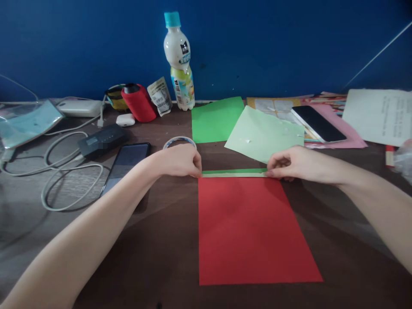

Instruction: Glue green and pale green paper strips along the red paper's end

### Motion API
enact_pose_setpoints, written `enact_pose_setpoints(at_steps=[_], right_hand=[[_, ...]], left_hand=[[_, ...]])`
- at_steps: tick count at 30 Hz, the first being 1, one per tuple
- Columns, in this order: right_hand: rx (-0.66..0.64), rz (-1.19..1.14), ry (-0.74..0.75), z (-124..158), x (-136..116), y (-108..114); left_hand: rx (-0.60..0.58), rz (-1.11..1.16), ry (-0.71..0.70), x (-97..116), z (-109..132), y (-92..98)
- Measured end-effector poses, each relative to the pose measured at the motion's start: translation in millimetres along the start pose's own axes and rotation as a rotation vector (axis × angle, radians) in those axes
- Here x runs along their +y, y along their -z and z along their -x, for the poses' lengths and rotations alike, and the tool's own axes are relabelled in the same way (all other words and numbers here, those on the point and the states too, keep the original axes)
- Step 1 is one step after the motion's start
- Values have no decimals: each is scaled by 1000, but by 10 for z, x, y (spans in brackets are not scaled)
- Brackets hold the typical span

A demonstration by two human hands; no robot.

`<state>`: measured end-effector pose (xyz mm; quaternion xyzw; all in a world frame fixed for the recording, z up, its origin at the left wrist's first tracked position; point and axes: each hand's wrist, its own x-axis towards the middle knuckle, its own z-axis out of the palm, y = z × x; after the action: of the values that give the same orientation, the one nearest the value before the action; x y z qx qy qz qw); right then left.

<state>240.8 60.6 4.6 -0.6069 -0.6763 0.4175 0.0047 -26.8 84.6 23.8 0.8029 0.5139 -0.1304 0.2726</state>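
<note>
A sheet of red paper (251, 231) lies flat on the desk in front of me. Along its far edge runs a narrow pale strip (233, 175), with a thin band of green paper (233, 171) showing just behind it. My left hand (182, 161) is closed, thumb and finger pinching the strip's left end at the red sheet's far left corner. At the other end, my right hand (285, 163) pinches the strip, its fingers curled. Whether the strip is tape or folded paper, I cannot tell. A roll of tape (179, 139) lies partly hidden behind my left hand.
Beyond my hands lie a green sheet (219, 120) and a pale green sheet (262, 133). A white phone (318, 123) rests on pink paper at right. To the left are a dark phone (125, 163), a black adapter (102, 140) and looped cables. A drink bottle (180, 64) stands by the blue wall.
</note>
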Motion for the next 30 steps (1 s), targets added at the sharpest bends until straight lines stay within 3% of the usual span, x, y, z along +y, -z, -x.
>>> enact_pose_setpoints(at_steps=[30], right_hand=[[-1, -46, 31, -9, 25, -7]], left_hand=[[45, -57, 28, 46, 30, -67]])
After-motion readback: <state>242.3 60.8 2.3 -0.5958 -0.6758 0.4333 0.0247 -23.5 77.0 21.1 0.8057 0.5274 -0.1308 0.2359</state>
